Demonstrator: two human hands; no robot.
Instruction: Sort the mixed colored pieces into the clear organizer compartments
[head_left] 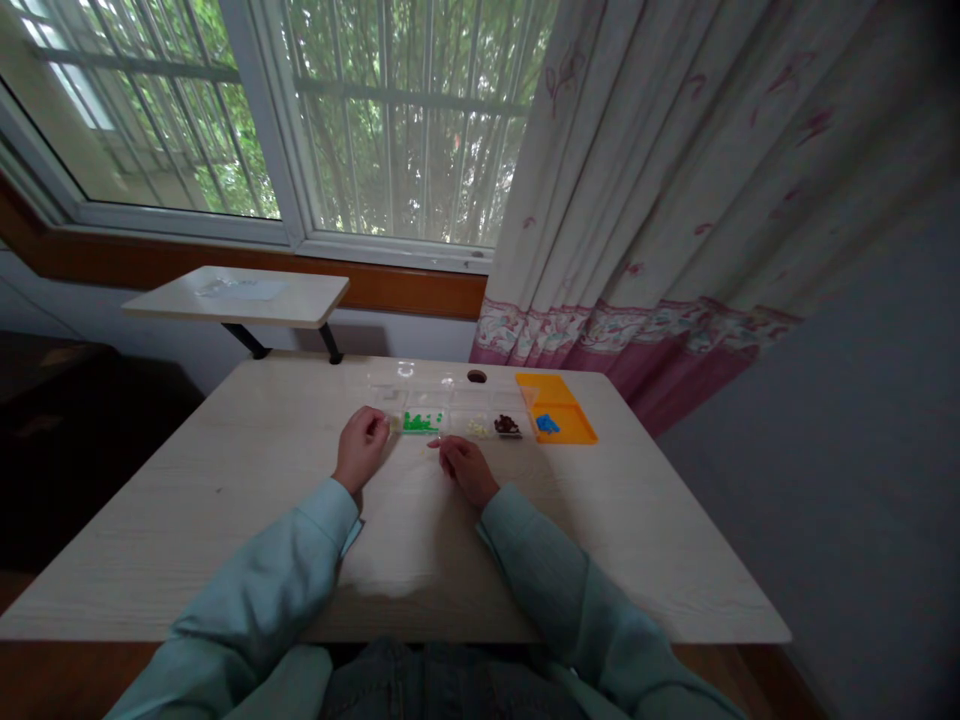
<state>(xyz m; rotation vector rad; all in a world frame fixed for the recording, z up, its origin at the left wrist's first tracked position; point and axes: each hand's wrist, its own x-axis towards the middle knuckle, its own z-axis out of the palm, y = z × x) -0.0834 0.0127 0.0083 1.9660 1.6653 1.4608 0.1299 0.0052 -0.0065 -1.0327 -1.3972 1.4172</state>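
Note:
A clear plastic compartment box (486, 437) lies on the table with its see-through lid (427, 397) folded back. Its compartments hold small green pieces (421, 422), pale cream pieces (478, 428) and dark brown pieces (507, 426). Against the box's left end, my left hand (361, 446) is closed with its fingers curled; whatever is between them is hidden. My right hand (466, 468) is just in front of the box, below the green and cream compartments. Its fingers are bent together in a pinch, and anything held there is too small to make out.
An orange two-section tray (576, 425) with blue pieces (547, 424) adjoins the box's right end. Behind the lid is a cable hole (477, 377). A raised shelf (247, 297) stands at the back left of the table (247, 480). A curtain (600, 250) hangs beyond the right rear edge.

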